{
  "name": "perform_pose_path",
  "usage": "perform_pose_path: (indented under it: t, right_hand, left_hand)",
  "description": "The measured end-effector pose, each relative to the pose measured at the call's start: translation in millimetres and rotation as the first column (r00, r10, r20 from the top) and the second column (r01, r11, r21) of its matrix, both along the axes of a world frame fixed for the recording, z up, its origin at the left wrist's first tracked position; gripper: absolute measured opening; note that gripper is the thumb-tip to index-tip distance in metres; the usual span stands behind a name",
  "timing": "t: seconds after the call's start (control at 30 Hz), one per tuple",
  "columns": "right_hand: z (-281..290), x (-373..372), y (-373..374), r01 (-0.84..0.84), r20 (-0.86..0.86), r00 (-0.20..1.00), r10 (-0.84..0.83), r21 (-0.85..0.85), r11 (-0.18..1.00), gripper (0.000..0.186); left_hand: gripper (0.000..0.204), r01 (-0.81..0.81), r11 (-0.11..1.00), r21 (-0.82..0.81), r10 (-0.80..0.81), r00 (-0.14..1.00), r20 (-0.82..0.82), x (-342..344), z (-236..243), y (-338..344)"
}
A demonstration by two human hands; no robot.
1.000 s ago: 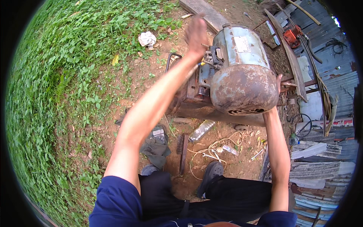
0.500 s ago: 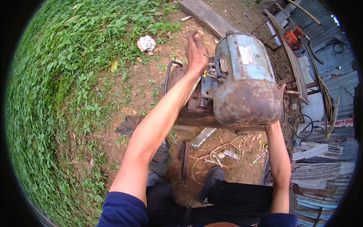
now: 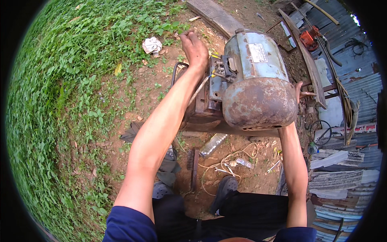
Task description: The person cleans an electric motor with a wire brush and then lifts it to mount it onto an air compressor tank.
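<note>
A blue, rust-stained electric motor (image 3: 256, 76) sits on a rusty metal base (image 3: 201, 115), its rounded brown end cover facing me. On its left side is an exposed terminal block (image 3: 223, 67) with wires and yellow-tipped leads. My left hand (image 3: 196, 51) is raised just left of these terminals, apart from them, its fingers stretched loosely away from me and nothing visible in them. My right hand (image 3: 298, 89) reaches round the motor's right side and grips it there; only a finger or thumb shows, and the motor hides the rest.
Below the motor lie a clear plastic bottle (image 3: 213, 145), a wire brush (image 3: 194, 169), a loop of cord (image 3: 227, 159) and a wrench (image 3: 273, 166). A wooden plank (image 3: 213, 16) lies behind. Corrugated sheets (image 3: 365, 97) stand at right; crumpled white cloth (image 3: 152, 46) lies by the grass.
My left hand has drawn a little left, away from the terminals, uncovering yellow-tipped leads. The whole view has shifted slightly. My right hand stays at the motor's right side.
</note>
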State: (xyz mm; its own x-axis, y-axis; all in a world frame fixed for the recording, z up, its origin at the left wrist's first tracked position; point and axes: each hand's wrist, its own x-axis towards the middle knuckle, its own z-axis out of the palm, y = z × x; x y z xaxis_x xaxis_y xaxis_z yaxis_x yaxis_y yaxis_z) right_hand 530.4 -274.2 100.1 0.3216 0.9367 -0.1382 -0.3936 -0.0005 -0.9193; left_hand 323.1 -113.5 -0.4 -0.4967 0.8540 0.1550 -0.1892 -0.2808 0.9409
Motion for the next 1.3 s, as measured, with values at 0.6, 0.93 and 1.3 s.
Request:
perform_pose_path:
  t: [0.6, 0.93, 1.3]
  right_hand:
    - [-19.6, 21.5, -25.4, -0.101, -0.002, 0.995, 0.101, 0.031, 0.994, 0.081]
    - [-9.4, 7.1, -18.8, -0.107, -0.034, 0.994, 0.108, 0.041, 0.993, 0.073]
    - [25.3, -36.4, -44.2, -0.033, 0.217, 0.976, -0.004, 0.166, 0.986, 0.054]
  left_hand:
    - [0.029, -0.042, 0.987, -0.153, 0.026, 0.994, -0.104, -12.2, -3.2, 2.7]
    - [0.029, 0.173, 0.983, -0.070, -0.147, 0.949, 0.279, -30.6, 10.4, 9.7]
    - [0.039, 0.544, 0.837, -0.062, -0.531, 0.834, 0.147, 6.0, -0.6, 24.3]
